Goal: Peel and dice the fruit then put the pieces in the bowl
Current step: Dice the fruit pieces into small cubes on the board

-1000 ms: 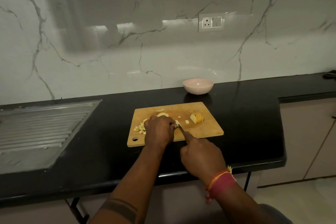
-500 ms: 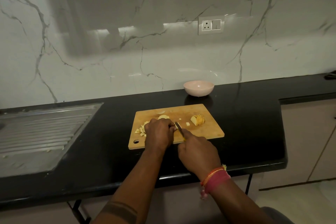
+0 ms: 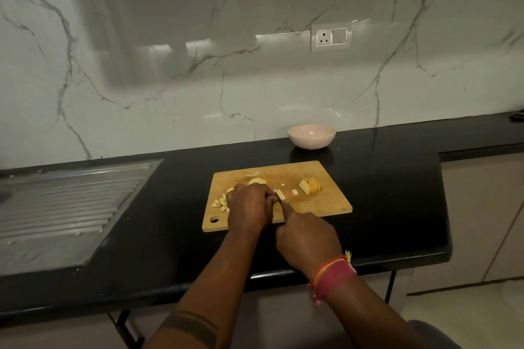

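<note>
Left hand (image 3: 249, 207) curls over the fruit strip (image 3: 280, 194); right hand (image 3: 307, 239) beside it grips the knife, blade mostly hidden; wet flesh looks slippery, so pin it near the cut

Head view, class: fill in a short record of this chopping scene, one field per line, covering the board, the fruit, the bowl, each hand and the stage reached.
board: wooden board on the black counter
diced fruit: small pile at the board's left side
sliced fruit: a piece cut in slices, skin on, at the board's right
bowl: pink bowl behind the board, no fruit visible inside
left hand: curled over fruit being cut
right hand: grips a knife, blade mostly hidden
stage: dicing under way
</note>
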`<action>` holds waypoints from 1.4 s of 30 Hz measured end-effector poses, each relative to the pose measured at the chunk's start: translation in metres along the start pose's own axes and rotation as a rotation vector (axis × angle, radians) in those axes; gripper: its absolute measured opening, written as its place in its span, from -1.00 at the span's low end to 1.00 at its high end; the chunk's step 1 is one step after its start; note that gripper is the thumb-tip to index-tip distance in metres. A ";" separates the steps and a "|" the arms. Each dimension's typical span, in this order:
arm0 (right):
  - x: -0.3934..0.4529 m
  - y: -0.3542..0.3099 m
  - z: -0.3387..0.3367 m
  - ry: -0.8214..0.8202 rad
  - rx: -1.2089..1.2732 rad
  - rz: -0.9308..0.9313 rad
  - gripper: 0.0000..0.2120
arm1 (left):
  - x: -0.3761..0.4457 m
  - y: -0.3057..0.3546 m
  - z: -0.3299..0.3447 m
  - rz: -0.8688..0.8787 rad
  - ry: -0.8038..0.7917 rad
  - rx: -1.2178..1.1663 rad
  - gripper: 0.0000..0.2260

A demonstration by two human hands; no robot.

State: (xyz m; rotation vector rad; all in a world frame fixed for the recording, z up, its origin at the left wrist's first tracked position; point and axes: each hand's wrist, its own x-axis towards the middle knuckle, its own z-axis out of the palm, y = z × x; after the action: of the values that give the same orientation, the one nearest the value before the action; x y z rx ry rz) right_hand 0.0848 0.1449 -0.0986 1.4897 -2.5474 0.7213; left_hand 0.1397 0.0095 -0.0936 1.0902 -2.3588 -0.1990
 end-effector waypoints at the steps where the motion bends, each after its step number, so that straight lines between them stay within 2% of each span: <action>1: -0.005 0.002 -0.002 0.002 0.010 0.000 -0.47 | 0.000 0.000 0.000 -0.002 -0.007 0.005 -0.84; 13: -0.008 0.006 -0.007 0.057 0.146 -0.031 -0.48 | 0.000 -0.002 0.003 -0.040 -0.003 -0.050 -0.86; 23: 0.001 0.001 -0.004 0.012 0.102 -0.027 -0.48 | 0.002 -0.004 0.006 -0.020 0.016 -0.062 -0.86; 30: 0.020 -0.006 -0.010 -0.062 0.110 -0.039 -0.57 | 0.002 -0.003 0.004 -0.005 0.026 -0.039 -0.86; 35: -0.001 0.008 -0.015 -0.077 0.108 -0.050 -0.52 | 0.000 -0.001 0.004 -0.021 0.039 -0.024 -0.87; 42: -0.015 0.024 -0.027 -0.078 0.269 -0.017 -0.55 | -0.005 0.005 0.000 -0.016 0.034 -0.037 -0.86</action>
State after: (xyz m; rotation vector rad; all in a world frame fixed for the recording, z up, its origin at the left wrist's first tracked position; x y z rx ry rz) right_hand 0.0681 0.1790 -0.0876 1.6437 -2.5730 1.0596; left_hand 0.1389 0.0162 -0.0942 1.0871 -2.3079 -0.2268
